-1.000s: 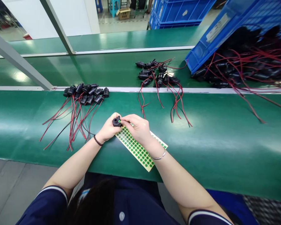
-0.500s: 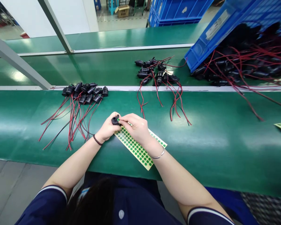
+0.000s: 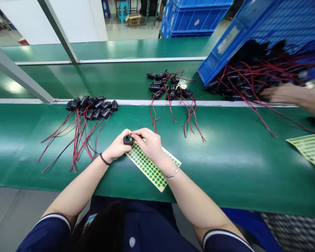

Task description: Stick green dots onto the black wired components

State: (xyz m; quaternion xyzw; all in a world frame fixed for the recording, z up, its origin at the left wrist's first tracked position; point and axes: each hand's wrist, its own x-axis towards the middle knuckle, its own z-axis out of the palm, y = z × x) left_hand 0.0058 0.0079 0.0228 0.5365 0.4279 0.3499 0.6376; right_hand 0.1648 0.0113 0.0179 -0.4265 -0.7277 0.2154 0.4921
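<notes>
My left hand (image 3: 118, 146) is closed around a black cylindrical part (image 3: 127, 140) whose round end, with a hole in it, faces up. A small green dot sticker (image 3: 130, 139) lies on that end. The fingers of my right hand (image 3: 148, 141) are pinched together at the part's upper right side; what is between their tips is hidden. Under both hands lies a pale sheet of green dot stickers (image 3: 149, 169), partly covered by my right hand and wrist. To the left rests a group of similar black parts (image 3: 93, 106) with red and dark wires trailing toward me.
Several more black parts (image 3: 170, 85) lie beyond my hands on the green bench (image 3: 220, 157). A tilted blue crate (image 3: 216, 52) at right holds a heap of wired parts. Another person's hand (image 3: 280, 93) is at that heap. A second sticker sheet (image 3: 308, 148) lies at right.
My right fingertips have shifted off the green dot to the part's side, leaving the dot uncovered. Another person's hand has come in from the right. The whole view has shifted slightly.
</notes>
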